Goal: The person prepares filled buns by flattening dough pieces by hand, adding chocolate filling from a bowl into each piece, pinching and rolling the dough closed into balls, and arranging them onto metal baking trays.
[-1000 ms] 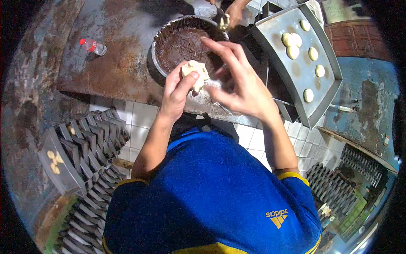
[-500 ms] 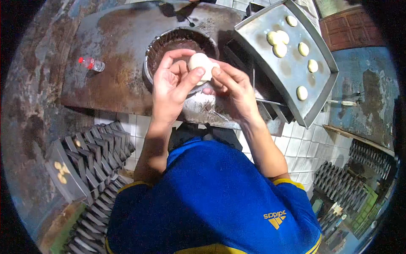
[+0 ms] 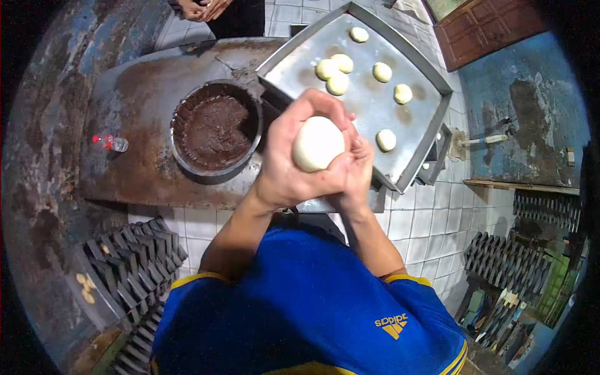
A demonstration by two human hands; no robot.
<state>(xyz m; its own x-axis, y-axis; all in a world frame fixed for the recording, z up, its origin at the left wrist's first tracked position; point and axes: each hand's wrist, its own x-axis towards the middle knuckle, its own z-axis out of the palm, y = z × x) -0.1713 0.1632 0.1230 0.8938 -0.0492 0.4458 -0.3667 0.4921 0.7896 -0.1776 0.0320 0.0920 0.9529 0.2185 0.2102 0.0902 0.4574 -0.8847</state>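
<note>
A smooth, pale dough ball (image 3: pixel 319 144) is cupped between my two hands, its top facing the camera. My left hand (image 3: pixel 281 153) curls round its left and far sides. Against its right side presses my right hand (image 3: pixel 356 172), whose fingers are partly hidden. Just beyond them, a metal tray (image 3: pixel 420 131) carries several more dough balls (image 3: pixel 382 72), some of them touching. Left of my hands stands a round metal pot (image 3: pixel 215 172) with a dark brown paste (image 3: pixel 215 128) in it.
The pot rests on a worn metal table (image 3: pixel 134 178). A small red-capped bottle (image 3: pixel 112 143) lies at its left. Another person's hands (image 3: pixel 205 9) show at the top edge. Stacked trays stand at lower left (image 3: pixel 134 265) and lower right (image 3: pixel 506 265).
My hands have moved from above the pot toward the tray, and the dough ball now looks rounder and more enclosed. The view has shifted right, uncovering the pot and another person's hands.
</note>
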